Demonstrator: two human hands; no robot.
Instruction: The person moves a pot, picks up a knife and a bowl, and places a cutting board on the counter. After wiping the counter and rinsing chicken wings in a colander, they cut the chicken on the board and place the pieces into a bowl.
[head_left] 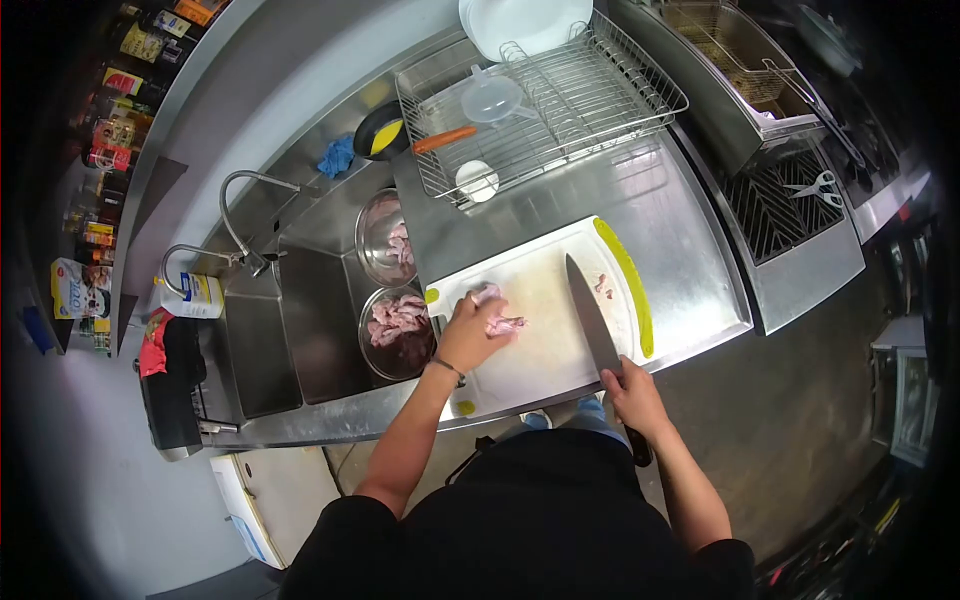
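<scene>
My left hand (pixel 474 335) is closed over a piece of raw meat (pixel 507 326), pale pink and possibly chicken, at the left side of the white cutting board (pixel 545 360). Pink flesh shows on both sides of the fingers. On the right, my right hand (pixel 634 395) grips the dark handle of a large kitchen knife (pixel 592 315). The blade lies over the board and points away from me, apart from the meat. Small meat scraps (pixel 603 287) sit near the board's green right edge.
Left of the board, a metal bowl (pixel 362 345) of raw meat pieces and a second bowl (pixel 372 232) stand by the sink (pixel 330 385). Behind the board is a wire dish rack (pixel 600 130). Scissors (pixel 818 188) lie on a black grate at right.
</scene>
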